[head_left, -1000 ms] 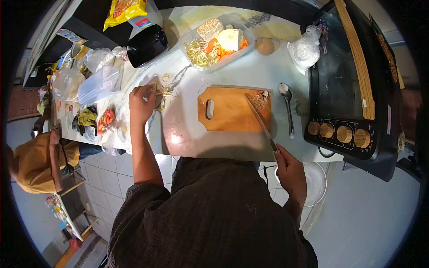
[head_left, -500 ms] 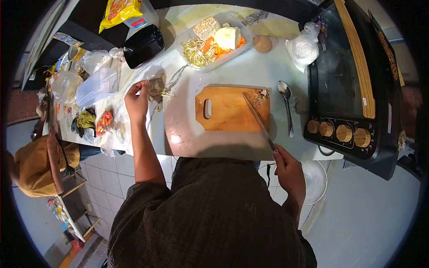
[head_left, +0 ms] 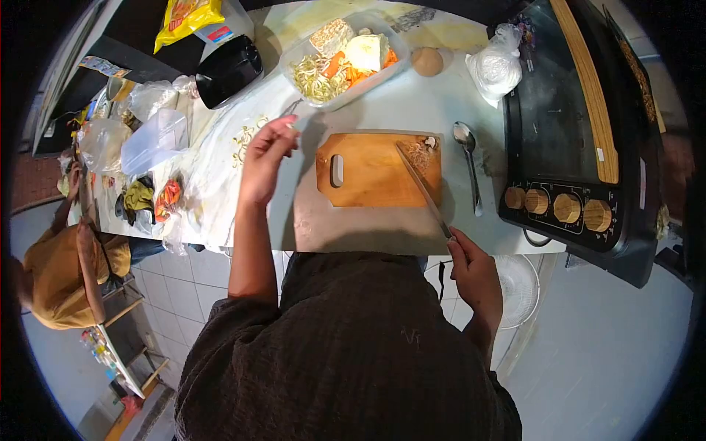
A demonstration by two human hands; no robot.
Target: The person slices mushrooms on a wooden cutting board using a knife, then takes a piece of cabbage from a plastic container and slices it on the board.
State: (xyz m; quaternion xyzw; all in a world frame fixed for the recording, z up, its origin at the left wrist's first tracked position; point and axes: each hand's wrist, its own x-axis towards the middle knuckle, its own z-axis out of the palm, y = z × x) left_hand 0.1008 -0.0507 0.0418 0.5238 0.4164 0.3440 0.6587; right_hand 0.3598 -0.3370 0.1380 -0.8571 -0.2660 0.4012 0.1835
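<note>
Right hand point(head_left: 476, 275) wraps knife point(head_left: 423, 189) by handle; blade slants across cutting board point(head_left: 364, 176), likely so board bears its weight. Left hand point(head_left: 266, 158) hovers left of board, fingertips bunched; cannot tell if pinching anything.

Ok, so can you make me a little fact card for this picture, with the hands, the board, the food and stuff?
Left hand: fingers curled, left of the cutting board; can't tell if it holds something small
Right hand: gripping a knife, blade over the board's right part
On board: brown bits
Food: pale strands, orange pieces and blocks in a clear container
Right of board: spoon, then black appliance
</note>
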